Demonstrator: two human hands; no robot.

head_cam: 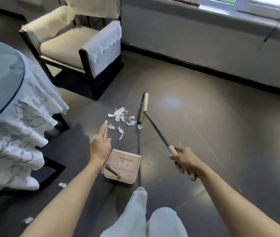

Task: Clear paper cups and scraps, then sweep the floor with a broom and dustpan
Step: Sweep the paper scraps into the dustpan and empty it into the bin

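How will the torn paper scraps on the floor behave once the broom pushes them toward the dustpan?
The paper scraps look thin, crumpled and torn, so probably very light and floppy; some may flutter aside or slip under the bristles. They lie loose and scattered, so the broom in the right hand likely needs several short strokes toward the dustpan.

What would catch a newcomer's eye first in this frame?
White paper scraps lie scattered on the dark floor at centre, with the broom head just right of them. Closer to the camera, a dustpan sits on the floor below the pile.
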